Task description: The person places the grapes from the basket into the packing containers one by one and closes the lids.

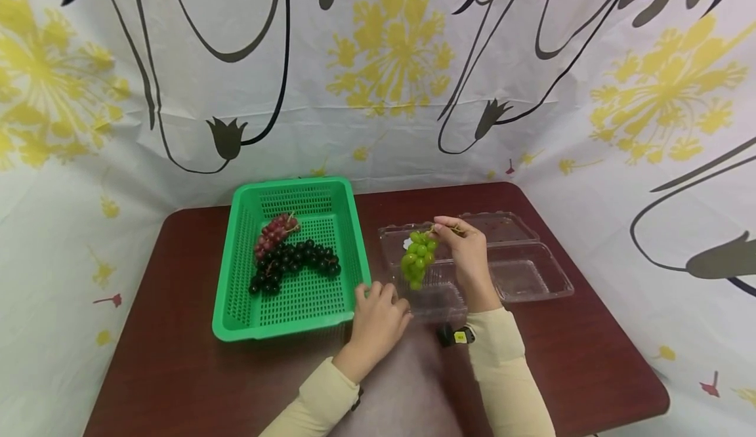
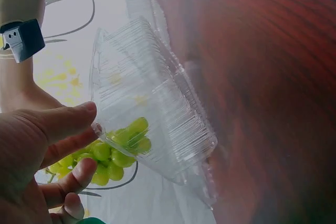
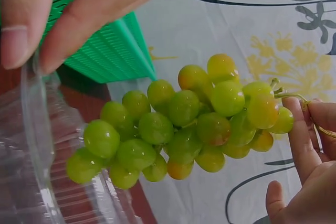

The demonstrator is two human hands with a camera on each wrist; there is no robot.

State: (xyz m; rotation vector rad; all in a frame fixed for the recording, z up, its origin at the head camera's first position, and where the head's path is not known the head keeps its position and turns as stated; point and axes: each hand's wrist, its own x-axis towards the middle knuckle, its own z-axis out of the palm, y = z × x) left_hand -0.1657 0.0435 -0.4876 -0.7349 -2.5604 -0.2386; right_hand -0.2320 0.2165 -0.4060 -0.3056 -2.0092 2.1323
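My right hand [image 1: 470,260] pinches the stem of a bunch of green grapes [image 1: 417,260], which hangs over a clear plastic container [image 1: 437,304]. In the right wrist view the bunch [image 3: 184,124] fills the middle, its stem between thumb and fingers at the right edge. My left hand [image 1: 378,322], beside the basket's near right corner, pinches the container's rim between thumb and index finger; its other fingers are loosely bent in the left wrist view. There the container [image 2: 147,98] stands tilted, with the grapes partly behind its wall.
A green basket [image 1: 223,279] on the left holds red grapes [image 1: 274,233] and black grapes [image 1: 295,258]. A second clear container [image 1: 531,278] lies to the right with its lid open. The dark red table [image 1: 159,332] backs onto a patterned cloth [image 1: 331,142].
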